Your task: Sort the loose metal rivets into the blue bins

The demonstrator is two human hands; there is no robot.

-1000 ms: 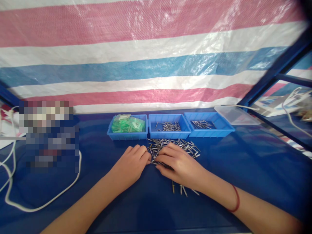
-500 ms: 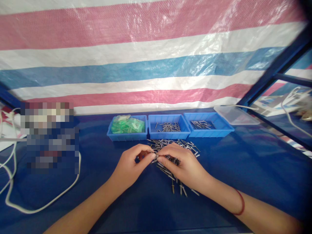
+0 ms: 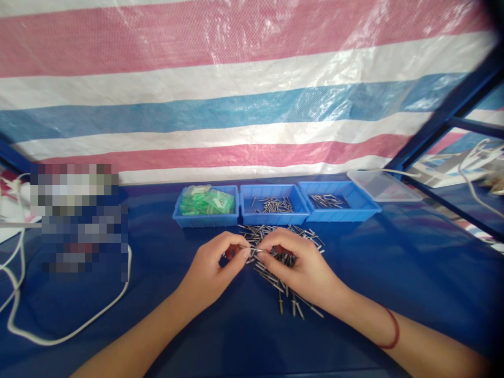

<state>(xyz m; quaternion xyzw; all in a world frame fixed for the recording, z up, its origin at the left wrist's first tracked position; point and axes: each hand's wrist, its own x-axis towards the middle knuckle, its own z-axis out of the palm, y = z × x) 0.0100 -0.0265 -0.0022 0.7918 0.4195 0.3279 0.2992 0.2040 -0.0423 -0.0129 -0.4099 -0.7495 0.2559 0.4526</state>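
Over a heap of blind rivets [image 3: 271, 278], my left hand [image 3: 214, 265] and my right hand [image 3: 301, 262] meet almost tip to tip. A slim metal rivet [image 3: 254, 250] spans the small gap between them. Thumb and forefinger of each hand are pinched on it, one hand at either end. Its ends are hidden by the fingertips. The loose rivets lie in a jumble below and behind my right hand, which covers part of them.
Behind the heap stand three blue bins in a row: one with green plastic packets [image 3: 207, 202], two with rivets [image 3: 275, 203] [image 3: 327, 200]. A clear lid [image 3: 384, 186] lies right of them. A white cable [image 3: 71, 336] loops at left on the blue table [image 3: 189, 341].
My right hand's fingertips have moved slightly right, away from my left. More of the rivet now shows between the two pinches. The view has shifted a little.
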